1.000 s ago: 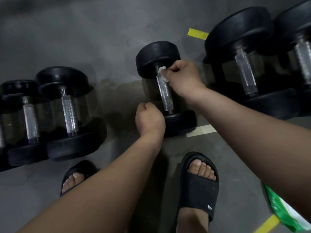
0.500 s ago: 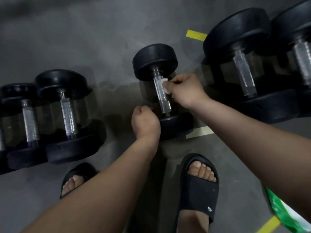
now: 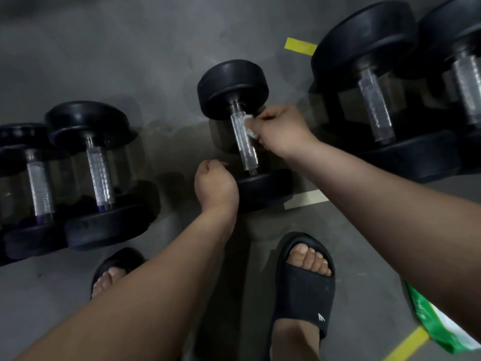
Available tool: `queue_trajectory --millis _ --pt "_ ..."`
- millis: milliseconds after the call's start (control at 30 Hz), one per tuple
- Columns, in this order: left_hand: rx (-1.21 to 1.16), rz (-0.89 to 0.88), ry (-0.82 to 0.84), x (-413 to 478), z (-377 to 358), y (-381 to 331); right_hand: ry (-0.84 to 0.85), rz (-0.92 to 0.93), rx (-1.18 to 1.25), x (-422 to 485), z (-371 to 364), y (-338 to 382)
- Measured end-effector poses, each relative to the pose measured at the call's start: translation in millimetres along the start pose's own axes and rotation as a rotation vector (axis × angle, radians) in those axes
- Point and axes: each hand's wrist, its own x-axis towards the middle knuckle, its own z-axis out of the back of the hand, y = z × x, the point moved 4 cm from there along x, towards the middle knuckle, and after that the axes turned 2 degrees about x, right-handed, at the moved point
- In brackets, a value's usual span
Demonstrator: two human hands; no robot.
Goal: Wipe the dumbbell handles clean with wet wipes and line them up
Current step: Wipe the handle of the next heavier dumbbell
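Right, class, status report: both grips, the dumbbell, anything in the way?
Right grip pinches wet wipe on middle dumbbell handle. Left grip fisted beside its near head. Handle unobstructed.

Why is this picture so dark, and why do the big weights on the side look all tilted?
Head view: the light is dim, so the big black weights lose detail, and mostly the metal glints, like the handle that the right hand rubs with the wipe. Head view again: the wide lens bends things near the edges, so those weights seem to lean.

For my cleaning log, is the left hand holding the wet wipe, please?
No, the right hand pinches the wet wipe against the dumbbell handle; the left hand shows no wipe.
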Motion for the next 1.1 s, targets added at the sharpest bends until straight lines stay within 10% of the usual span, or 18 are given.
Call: queue_trajectory --millis 933,1100 --pt "0.006 0.008 0.015 1 2 -1 0.072 0.294 -0.327 3 1 15" --pt "-0.015 0.034 0.027 0 4 0 0.336 0.329 -0.469 -28 7 0"
